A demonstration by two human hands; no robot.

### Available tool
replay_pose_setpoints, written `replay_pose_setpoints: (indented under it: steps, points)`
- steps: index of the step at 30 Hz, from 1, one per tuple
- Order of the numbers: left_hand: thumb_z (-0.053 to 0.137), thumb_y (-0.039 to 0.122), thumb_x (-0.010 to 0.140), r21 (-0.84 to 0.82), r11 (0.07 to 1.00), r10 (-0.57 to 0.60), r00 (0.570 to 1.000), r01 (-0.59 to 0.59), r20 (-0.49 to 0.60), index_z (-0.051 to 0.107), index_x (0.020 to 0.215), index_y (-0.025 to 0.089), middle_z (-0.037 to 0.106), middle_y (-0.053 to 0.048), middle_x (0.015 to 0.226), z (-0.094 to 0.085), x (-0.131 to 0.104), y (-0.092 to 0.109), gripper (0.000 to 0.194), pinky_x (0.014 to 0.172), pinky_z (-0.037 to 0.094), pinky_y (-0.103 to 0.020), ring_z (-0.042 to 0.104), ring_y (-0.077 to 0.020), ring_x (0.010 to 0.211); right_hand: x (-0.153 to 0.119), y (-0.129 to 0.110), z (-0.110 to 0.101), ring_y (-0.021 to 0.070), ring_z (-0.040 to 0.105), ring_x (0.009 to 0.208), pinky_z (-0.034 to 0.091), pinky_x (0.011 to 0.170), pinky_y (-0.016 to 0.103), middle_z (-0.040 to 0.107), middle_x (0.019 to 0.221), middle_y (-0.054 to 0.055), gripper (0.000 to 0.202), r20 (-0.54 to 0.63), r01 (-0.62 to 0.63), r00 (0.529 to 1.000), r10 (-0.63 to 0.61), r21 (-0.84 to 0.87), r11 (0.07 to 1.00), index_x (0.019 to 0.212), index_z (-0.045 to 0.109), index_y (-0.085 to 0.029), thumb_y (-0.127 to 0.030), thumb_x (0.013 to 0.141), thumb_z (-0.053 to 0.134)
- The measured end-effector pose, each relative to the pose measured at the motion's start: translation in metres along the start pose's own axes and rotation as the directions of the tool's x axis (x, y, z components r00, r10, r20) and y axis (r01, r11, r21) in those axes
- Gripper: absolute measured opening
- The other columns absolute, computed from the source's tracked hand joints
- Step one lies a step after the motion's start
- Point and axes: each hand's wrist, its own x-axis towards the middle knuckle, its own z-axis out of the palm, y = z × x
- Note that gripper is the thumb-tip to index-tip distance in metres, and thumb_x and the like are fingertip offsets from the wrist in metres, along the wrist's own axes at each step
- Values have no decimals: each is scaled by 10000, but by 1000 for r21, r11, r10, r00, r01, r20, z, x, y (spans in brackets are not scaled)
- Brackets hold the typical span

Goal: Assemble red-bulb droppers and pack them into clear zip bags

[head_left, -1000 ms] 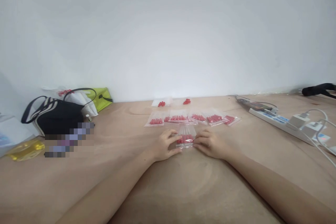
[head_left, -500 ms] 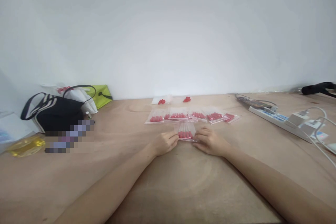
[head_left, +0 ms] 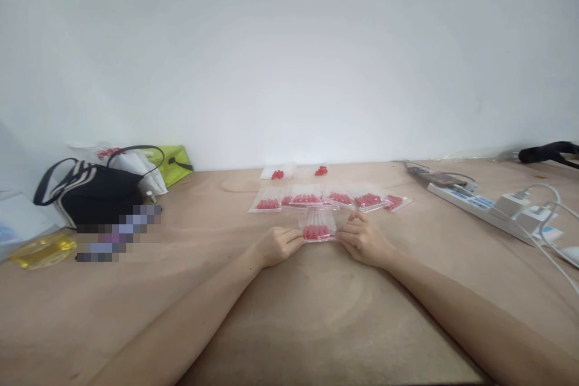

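Note:
A small clear zip bag (head_left: pixel 318 227) with red pieces in its lower part lies on the wooden table (head_left: pixel 316 307). My left hand (head_left: pixel 277 245) pinches its left edge and my right hand (head_left: pixel 364 239) pinches its right edge. Just behind the bag, a row of several similar clear bags of red pieces (head_left: pixel 325 199) lies flat. Farther back near the wall are two small heaps of loose red pieces (head_left: pixel 277 174) (head_left: pixel 321 170).
A black striped handbag (head_left: pixel 90 193) with a white bag and a lime-green bag (head_left: pixel 174 166) behind it stands at the left. A yellow packet (head_left: pixel 43 250) lies near the left edge. A white power strip (head_left: pixel 479 208) with plugs and cables runs along the right.
Both hands have slid the held bag slightly away from me, toward the row of bags. My left fingers curled in from a spread pose onto the bag's edge.

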Motion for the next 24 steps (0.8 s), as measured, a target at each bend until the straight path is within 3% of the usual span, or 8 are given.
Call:
replay_pose_setpoints:
  steps: [7,14,19,24]
  points:
    - [396,140,864,5,1000,-24,1000,24,11,601,711,143,652,-16,686,-4,4,2,256,463,419,-204,593,-103,555,13,-13,8,125,461,680,291,696,294,592,665,8,153,-74,6,997,-11,-68,998,724,599,-188,-223,812,478]
    - [410,142,860,-38,999,-40,998,38,-46,602,740,132,655,-21,692,-6,7,4,226,470,440,-210,590,-110,549,34,-29,26,117,392,612,250,627,291,549,602,1,193,-102,71,991,-87,-151,986,629,575,-171,-149,795,479]
    - [412,127,851,-56,998,-23,998,20,-52,594,732,132,650,-24,688,-7,6,3,218,490,453,-213,584,-109,551,34,-26,25,107,370,596,241,626,299,526,582,-8,247,-123,161,975,-186,-188,969,590,552,-158,-95,801,442]
    - [415,112,840,-60,998,-26,999,24,-46,588,715,137,641,-28,679,-8,4,4,215,495,451,-220,583,-114,560,26,-22,16,109,401,620,247,642,308,545,624,3,238,-160,171,963,-217,-259,951,636,565,-150,-85,815,422]
